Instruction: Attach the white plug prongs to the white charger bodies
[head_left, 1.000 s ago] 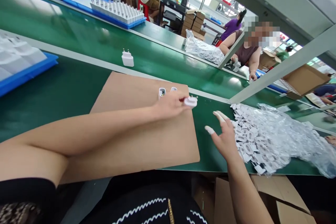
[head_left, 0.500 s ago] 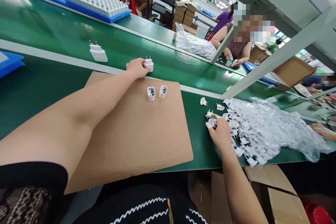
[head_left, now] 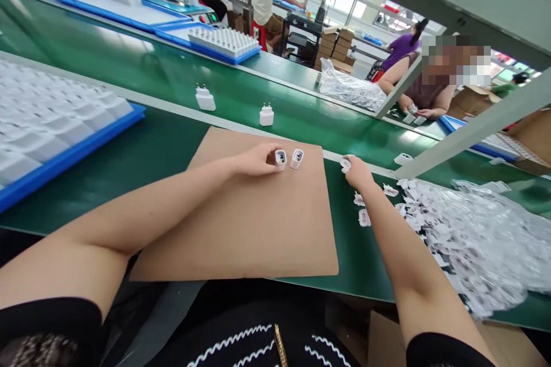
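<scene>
My left hand is closed around an open-ended white charger housing that stands on the cardboard sheet. A second housing stands just to its right, its inner parts showing at the top. Over the green bench, my right hand pinches a white plug cover. Several loose covers lie below that hand, one of them a plug cover near the sheet's right edge. Beyond the sheet, two white chargers with pins up, a left charger and a right charger, stand on the green belt.
At the right, a clear plastic bag spills a heap of white plug covers. A blue tray full of white pieces sits at the left. A slanted metal post rises at the right. Across the belt, a co-worker handles white parts.
My left hand has let go of the charger on the belt and come back to grip a housing. My right hand has left the heap with a plug cover. The view has shifted left.
</scene>
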Action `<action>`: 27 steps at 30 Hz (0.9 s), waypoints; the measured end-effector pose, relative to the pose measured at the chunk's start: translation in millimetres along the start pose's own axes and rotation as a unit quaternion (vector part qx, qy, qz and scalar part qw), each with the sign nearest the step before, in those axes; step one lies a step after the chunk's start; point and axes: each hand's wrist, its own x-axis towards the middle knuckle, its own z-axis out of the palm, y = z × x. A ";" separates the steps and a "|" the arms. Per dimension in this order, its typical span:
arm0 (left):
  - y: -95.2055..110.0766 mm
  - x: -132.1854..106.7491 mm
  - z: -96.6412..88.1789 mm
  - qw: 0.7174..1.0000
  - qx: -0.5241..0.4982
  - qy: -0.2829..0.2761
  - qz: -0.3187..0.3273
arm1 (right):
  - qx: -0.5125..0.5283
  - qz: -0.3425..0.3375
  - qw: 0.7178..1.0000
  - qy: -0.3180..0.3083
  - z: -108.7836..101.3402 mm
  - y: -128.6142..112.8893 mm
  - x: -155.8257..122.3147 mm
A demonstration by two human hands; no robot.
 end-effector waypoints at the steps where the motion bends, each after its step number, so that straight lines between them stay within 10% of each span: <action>1: -0.6 -2.6 4.5 1.000 -0.015 -0.001 0.002 | 0.002 -0.001 1.000 0.002 0.5 -2.2 2.5; 8: 22.2 -38.6 45.7 0.994 0.085 0.072 -0.019 | 0.118 -0.086 0.989 0.007 -11.9 -14.0 -66.1; 14: 42.1 -46.4 96.7 0.996 0.069 0.062 0.016 | 0.373 -0.066 0.923 -0.068 -0.7 -46.6 -121.9; 27: 27.9 -40.9 94.6 0.993 -0.020 -0.012 0.114 | 0.474 -0.002 0.878 -0.061 14.0 -56.2 -132.4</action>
